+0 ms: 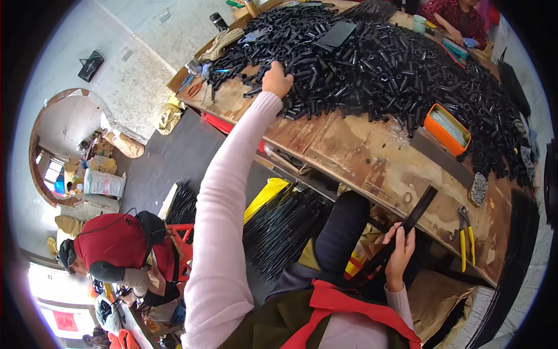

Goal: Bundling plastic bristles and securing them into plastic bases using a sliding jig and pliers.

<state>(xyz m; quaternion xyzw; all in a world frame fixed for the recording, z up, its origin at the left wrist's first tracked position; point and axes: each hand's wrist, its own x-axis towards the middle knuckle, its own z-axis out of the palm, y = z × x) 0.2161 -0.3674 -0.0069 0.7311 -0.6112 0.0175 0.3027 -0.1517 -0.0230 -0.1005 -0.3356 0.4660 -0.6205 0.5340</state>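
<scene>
My left hand [276, 80] is stretched out to the near left edge of a big heap of short black tubes [372, 64] on the wooden table. Its fingers are curled in, and what they hold, if anything, is hidden. Close to my lap, at the table's front edge, my right hand [400, 251] is wrapped round a slim bundle of black rods [419, 208]. The bundle slants, its upper end sticking out past the fingers over the table edge. Its lower end runs down toward my lap.
On the table lie yellow-handled pliers [465, 238], a speckled block [478, 189], an orange container [446, 129] and a dark flat case [337, 34]. Below the table stand many long black rods [285, 232]. One co-worker [459, 20] sits at far right; another [122, 250] bends over at left.
</scene>
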